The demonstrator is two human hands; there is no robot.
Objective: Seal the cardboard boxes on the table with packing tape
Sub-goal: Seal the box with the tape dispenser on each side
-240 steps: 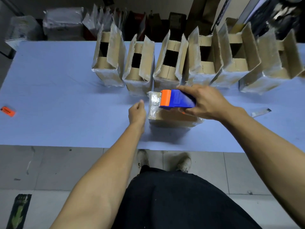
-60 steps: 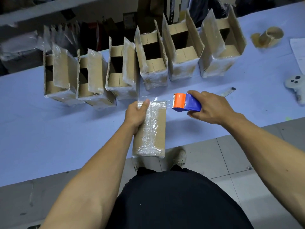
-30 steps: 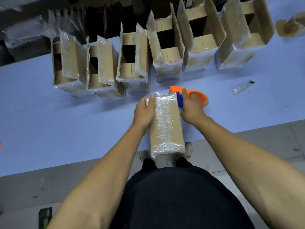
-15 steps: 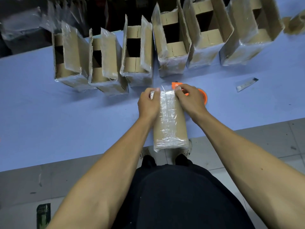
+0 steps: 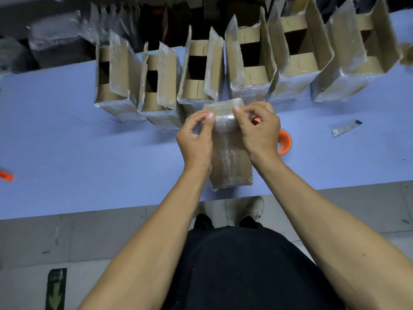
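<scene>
Both hands (image 5: 196,139) now pinch box (image 5: 230,166), long axis fwd.

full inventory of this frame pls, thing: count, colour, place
closed box: 1, brown under clear tape, near table edge, between both hands
open boxes: 6 in view, brown with clear tape, row along far side, flaps up
tape dispenser: 1, orange part showing, on table right of closed box, mostly behind right hand
table: 1, blue top
small blade-like tool: 1, grey and black, on table at right
small orange item: 1, left table edge, cut off by frame
shoes: 2, pale, on grey floor tiles
left hand: grip on closed box's left side
right hand: grip on its right side
</scene>
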